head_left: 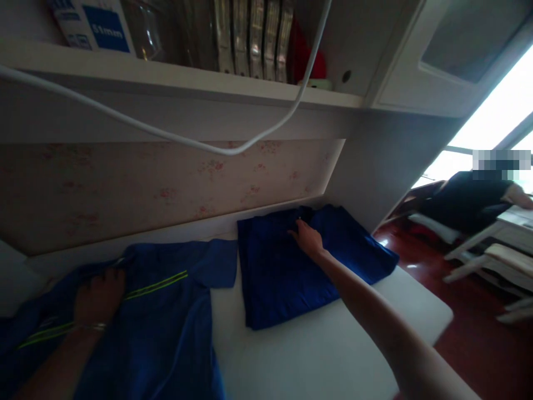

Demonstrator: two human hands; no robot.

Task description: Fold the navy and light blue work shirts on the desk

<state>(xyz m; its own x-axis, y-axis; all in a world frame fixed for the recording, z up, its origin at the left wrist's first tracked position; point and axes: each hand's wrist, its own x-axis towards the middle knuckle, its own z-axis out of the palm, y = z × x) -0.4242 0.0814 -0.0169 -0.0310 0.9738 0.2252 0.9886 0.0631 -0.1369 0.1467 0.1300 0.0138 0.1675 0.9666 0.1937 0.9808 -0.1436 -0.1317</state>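
Observation:
A blue short-sleeved shirt [166,322] with yellow-green stripes lies spread out on the white tabletop [291,355]. My left hand [100,294], wearing a thin bracelet, is at the shirt's collar with its fingers curled over the cloth. The fingertips are dim there. To the right rests a darker blue folded garment [278,278], whose exact kind I cannot make out. My right hand [308,238] reaches to its far edge, where the fingers take a raised fold of the fabric. A small pale spot shows by the fingertips.
Above hangs a shelf [187,72] with a box [104,28] and several upright metallic items [254,39]. A white cable [233,150] droops in front. At right, a person [470,194] in dark clothes sits near a white table [512,219] and stool [508,258].

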